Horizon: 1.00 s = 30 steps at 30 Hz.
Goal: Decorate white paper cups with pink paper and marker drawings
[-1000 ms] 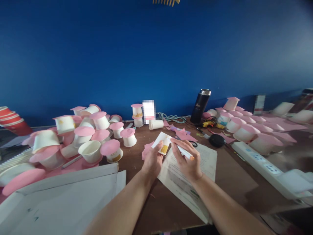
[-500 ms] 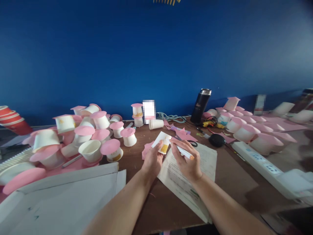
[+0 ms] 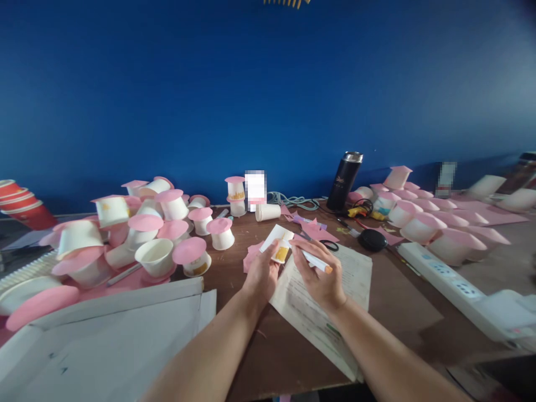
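Observation:
A small white paper cup with an orange-yellow coloured patch is gripped by my left hand, its fingers wrapped round the side. My right hand pinches a white marker with an orange end, its tip pointing at the cup. Whether the tip touches the cup I cannot tell. Both hands hover over a printed sheet. Behind the right hand lie black-handled scissors, partly covered. Pink paper scraps lie beside the left hand.
Several white cups with pink paper discs crowd the left, above a white box lid. A black flask leans by the blue wall. On the right are a power strip and more cups with pink tops.
Hardly anything differs. Both hands stay in place with the cup and marker; the cup is turned very slightly.

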Each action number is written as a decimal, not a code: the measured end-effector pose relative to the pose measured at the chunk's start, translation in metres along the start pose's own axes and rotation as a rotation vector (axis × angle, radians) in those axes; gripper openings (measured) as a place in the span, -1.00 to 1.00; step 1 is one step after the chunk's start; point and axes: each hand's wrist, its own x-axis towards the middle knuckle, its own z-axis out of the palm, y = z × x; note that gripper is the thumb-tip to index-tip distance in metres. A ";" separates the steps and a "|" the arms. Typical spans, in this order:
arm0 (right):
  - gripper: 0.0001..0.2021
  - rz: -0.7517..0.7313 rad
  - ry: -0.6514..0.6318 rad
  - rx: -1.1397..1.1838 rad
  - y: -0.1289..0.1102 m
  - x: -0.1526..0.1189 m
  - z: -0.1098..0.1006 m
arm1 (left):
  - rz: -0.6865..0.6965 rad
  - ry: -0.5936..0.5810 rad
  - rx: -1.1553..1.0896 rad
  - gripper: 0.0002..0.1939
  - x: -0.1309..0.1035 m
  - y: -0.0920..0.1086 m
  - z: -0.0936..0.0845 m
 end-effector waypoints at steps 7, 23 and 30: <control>-0.83 -0.020 0.039 -0.021 -0.001 0.002 0.000 | -0.018 -0.030 0.010 -0.90 -0.002 0.001 0.000; -0.82 -0.031 0.068 -0.021 0.000 0.004 -0.001 | -0.022 -0.081 0.022 -0.83 0.000 -0.001 -0.004; -0.82 -0.027 0.060 -0.028 -0.001 0.004 -0.001 | -0.008 -0.069 0.037 -0.86 0.001 -0.001 -0.005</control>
